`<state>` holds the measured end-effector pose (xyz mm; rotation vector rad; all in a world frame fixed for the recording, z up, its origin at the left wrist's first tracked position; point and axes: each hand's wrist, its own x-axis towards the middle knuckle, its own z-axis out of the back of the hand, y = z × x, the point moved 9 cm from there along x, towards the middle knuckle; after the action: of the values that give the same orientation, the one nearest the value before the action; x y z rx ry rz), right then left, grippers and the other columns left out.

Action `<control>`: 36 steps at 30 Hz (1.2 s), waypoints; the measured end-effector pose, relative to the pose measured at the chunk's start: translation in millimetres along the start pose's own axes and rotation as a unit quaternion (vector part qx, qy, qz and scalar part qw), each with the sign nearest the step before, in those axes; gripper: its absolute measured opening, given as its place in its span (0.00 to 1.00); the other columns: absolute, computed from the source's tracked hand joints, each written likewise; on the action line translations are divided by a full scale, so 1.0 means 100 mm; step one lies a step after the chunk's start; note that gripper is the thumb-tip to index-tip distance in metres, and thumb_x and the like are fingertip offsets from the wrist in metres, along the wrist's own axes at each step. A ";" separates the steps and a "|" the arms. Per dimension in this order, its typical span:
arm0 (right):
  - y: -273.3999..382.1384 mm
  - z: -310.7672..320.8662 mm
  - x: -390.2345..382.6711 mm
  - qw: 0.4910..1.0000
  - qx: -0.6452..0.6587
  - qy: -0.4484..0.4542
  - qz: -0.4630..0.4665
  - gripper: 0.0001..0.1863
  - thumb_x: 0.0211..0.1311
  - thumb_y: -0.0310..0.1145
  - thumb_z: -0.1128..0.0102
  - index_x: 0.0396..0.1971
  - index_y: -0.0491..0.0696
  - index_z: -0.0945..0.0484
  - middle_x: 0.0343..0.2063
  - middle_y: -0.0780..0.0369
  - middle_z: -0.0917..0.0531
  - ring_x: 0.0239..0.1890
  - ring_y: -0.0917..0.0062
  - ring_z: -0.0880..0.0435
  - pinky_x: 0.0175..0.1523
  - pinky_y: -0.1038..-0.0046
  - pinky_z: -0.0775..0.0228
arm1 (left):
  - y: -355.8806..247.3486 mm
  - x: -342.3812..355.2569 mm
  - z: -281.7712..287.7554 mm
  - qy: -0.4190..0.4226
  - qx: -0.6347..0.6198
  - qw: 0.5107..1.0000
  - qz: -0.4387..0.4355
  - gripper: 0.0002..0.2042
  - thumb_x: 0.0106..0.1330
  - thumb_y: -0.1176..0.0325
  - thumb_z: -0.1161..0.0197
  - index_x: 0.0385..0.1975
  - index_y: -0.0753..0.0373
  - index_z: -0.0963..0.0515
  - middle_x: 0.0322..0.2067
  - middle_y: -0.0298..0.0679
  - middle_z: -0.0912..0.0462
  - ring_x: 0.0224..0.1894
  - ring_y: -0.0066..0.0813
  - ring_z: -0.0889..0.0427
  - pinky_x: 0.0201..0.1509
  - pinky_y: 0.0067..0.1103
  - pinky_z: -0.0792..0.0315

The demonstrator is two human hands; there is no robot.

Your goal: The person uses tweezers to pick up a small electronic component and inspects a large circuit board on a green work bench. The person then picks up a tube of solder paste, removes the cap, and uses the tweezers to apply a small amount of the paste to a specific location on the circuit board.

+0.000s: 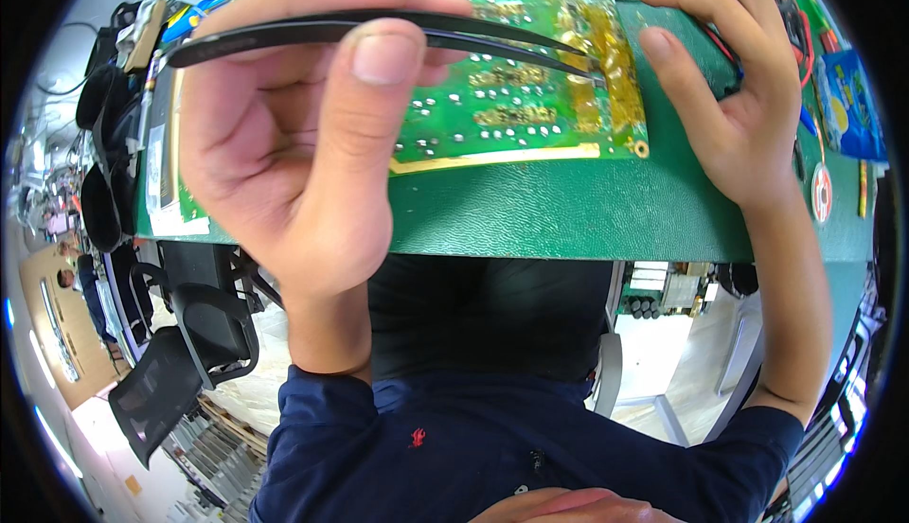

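Observation:
My left hand (346,154) is closed around black tweezers (256,38), with the thumb pressed on their side. Their slim tips point right and lie over amber tape (622,78) along the right edge of a green circuit board (440,130). The tips are slightly apart; whether they touch the tape I cannot tell. Right of the board, my right hand (743,116) is raised with thumb and fingers apart, holding nothing that shows. Part of the board is hidden behind my left hand.
The board lies on a green mat (530,206). Red and black wires (805,31) and a blue packet (852,106) are at the right. An office chair (204,319) stands at the lower left. Further left, a person (90,296) is in the background.

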<state>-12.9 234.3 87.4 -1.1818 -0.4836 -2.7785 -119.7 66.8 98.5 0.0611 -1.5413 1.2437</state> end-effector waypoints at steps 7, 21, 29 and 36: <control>0.11 0.25 0.08 0.997 -0.038 -0.065 -0.019 0.16 0.54 0.25 0.37 0.44 0.43 0.22 0.41 0.56 0.23 0.39 0.70 0.23 0.43 0.73 0.32 | -0.10 -0.02 0.15 -0.083 0.010 0.994 -0.071 0.11 0.61 0.81 0.40 0.43 0.69 0.27 0.37 0.52 0.18 0.36 0.35 0.17 0.36 0.24 0.21; 1.10 0.33 0.01 0.978 0.025 -0.039 0.203 0.22 0.49 0.24 0.38 0.47 0.36 0.27 0.25 0.58 0.22 0.21 0.70 0.27 0.27 0.71 0.41 | -0.91 -0.24 -0.56 -0.013 0.229 0.954 -0.194 0.11 0.48 0.71 0.38 0.32 0.64 0.23 0.34 0.40 0.25 0.35 0.36 0.21 0.37 0.25 0.24; 0.93 0.42 0.07 0.991 0.044 -0.056 0.112 0.13 0.53 0.17 0.42 0.41 0.36 0.23 0.31 0.54 0.18 0.30 0.67 0.20 0.37 0.71 0.28 | -1.00 -0.26 -0.47 -0.051 0.208 0.961 -0.173 0.13 0.50 0.72 0.37 0.38 0.62 0.22 0.40 0.40 0.21 0.40 0.38 0.19 0.41 0.27 0.25; 0.50 0.37 0.06 0.994 -0.027 -0.095 0.049 0.14 0.61 0.16 0.49 0.47 0.36 0.24 0.41 0.52 0.20 0.40 0.68 0.20 0.44 0.73 0.28 | -0.91 -0.75 0.26 -0.077 0.322 0.941 -0.074 0.18 0.45 0.75 0.30 0.40 0.61 0.21 0.40 0.40 0.20 0.42 0.40 0.22 0.46 0.30 0.28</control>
<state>18.4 198.6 128.0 -1.4480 -0.3552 -2.6266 -52.2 -32.7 106.6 0.7000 -1.1706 1.6003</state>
